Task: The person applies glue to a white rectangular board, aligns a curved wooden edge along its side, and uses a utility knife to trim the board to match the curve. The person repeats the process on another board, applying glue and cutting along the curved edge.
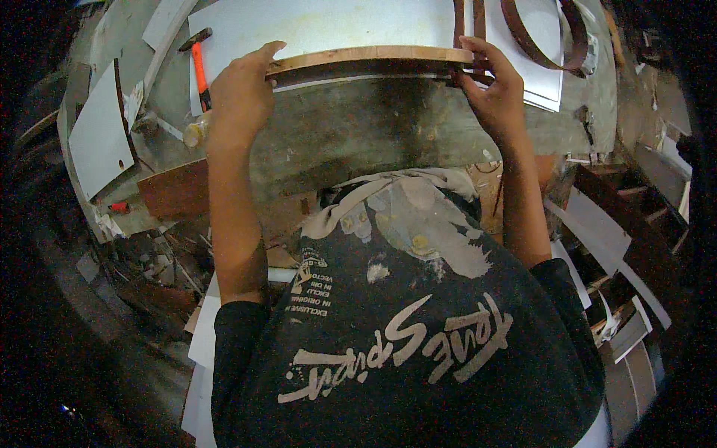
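A long wooden board (366, 54) with a pale brown edge stretches between my two hands over the worktable. At its left end my left hand (245, 86) is closed round the corner, thumb along the top. The right end sits in the grip of my right hand (494, 88), fingers above and below it. Dark brown strips (479, 19) reach up from beside the right hand; whether that hand also touches them I cannot tell. White sheets (314, 22) lie on the table beyond the board.
Left of my left hand lies a hammer (199, 69) with an orange handle, near a small yellowish container (196, 133). A white panel (101, 134) rests at the table's left. A coiled brown strip (549, 48) is at the far right. Scraps and offcuts (635, 246) crowd the lower right.
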Tool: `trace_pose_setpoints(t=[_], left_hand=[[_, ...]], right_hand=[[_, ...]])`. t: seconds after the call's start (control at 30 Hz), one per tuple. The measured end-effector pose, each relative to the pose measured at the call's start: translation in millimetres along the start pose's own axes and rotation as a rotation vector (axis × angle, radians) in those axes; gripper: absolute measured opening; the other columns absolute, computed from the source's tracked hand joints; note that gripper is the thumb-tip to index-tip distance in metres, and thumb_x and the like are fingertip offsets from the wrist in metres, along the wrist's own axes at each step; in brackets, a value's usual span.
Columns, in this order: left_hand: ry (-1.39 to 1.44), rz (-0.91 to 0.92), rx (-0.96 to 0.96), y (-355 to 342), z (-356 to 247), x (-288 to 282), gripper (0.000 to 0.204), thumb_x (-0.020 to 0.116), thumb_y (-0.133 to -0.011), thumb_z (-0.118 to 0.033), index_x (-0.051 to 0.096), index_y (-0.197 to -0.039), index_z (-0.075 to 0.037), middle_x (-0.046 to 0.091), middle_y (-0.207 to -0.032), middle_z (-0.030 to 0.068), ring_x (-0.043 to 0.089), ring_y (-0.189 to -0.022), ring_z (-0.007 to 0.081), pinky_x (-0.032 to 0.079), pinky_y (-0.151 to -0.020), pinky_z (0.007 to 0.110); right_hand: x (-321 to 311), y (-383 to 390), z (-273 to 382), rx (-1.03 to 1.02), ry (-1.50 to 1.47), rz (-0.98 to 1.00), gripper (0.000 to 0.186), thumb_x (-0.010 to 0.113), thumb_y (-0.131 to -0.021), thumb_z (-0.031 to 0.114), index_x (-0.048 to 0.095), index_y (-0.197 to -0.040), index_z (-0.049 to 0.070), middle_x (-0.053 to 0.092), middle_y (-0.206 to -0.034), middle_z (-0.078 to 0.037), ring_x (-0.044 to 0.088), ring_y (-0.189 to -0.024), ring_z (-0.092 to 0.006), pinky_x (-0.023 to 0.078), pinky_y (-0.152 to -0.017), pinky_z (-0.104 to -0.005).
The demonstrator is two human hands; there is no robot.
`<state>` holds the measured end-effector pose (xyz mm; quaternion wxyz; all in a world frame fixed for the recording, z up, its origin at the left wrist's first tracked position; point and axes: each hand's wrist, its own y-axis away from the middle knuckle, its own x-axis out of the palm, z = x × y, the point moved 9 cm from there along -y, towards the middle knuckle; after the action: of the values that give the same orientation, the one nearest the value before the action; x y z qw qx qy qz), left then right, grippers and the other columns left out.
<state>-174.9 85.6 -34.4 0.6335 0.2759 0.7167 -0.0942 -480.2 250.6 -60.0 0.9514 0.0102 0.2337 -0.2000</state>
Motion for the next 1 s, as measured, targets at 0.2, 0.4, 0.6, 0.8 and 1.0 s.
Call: trace_pose_setpoints(t=[0.2,0.4,0.6,0.8,1.0], left_hand=[[0.089,-0.088,0.064,16,-7,-2,0.052,0.065,-0.086,0.004,0.065,-0.133,-0.018,0.075,-0.109,0.0117,0.072,-0.100,0.0308,0.056,-0.086,0.041],[0.048,-0.089,0.104,21,-14,-1,0.056,0.074,-0.084,-0.005,0.062,-0.137,-0.018,0.072,-0.114,0.0100,0.069,-0.106,0.0288,0.054,-0.092,0.041],[0.115,-0.490,0.178,52,-26,-4,0.062,0.081,-0.082,-0.035,0.061,-0.137,-0.013,0.061,-0.133,0.0093,0.053,-0.129,0.0320,0.036,-0.113,0.053],[0.068,-0.705,0.130,82,-40,37,0.065,0.066,-0.095,-0.051,0.055,-0.144,-0.011,0.055,-0.149,0.0107,0.043,-0.143,0.0321,0.025,-0.121,0.054],[0.178,-0.849,0.104,81,-30,73,0.060,0.051,-0.101,-0.050,0.052,-0.149,-0.014,0.052,-0.153,0.0073,0.041,-0.145,0.0288,0.014,-0.125,0.054]], right_hand=[[5,8,-10,0.052,0.003,0.074,0.051,0.076,-0.080,-0.008,0.065,-0.127,0.010,0.070,-0.116,-0.011,0.071,-0.095,-0.0209,0.061,-0.082,-0.0322],[4,9,0,-0.031,0.089,0.031,0.047,0.082,-0.084,0.002,0.066,-0.128,0.010,0.070,-0.116,-0.006,0.070,-0.100,-0.0177,0.060,-0.089,-0.0341],[-1,13,10,0.057,0.109,0.057,0.041,0.081,-0.090,0.018,0.066,-0.127,0.009,0.068,-0.123,-0.011,0.068,-0.105,-0.0216,0.058,-0.086,-0.0349],[-2,9,24,-0.063,0.157,-0.029,0.039,0.077,-0.093,0.014,0.065,-0.129,0.005,0.066,-0.123,-0.011,0.064,-0.110,-0.0215,0.053,-0.095,-0.0352],[4,2,19,0.018,0.196,-0.139,0.068,0.084,-0.087,0.018,0.052,-0.145,0.007,0.058,-0.138,-0.014,0.059,-0.121,-0.0239,0.051,-0.097,-0.0363]])
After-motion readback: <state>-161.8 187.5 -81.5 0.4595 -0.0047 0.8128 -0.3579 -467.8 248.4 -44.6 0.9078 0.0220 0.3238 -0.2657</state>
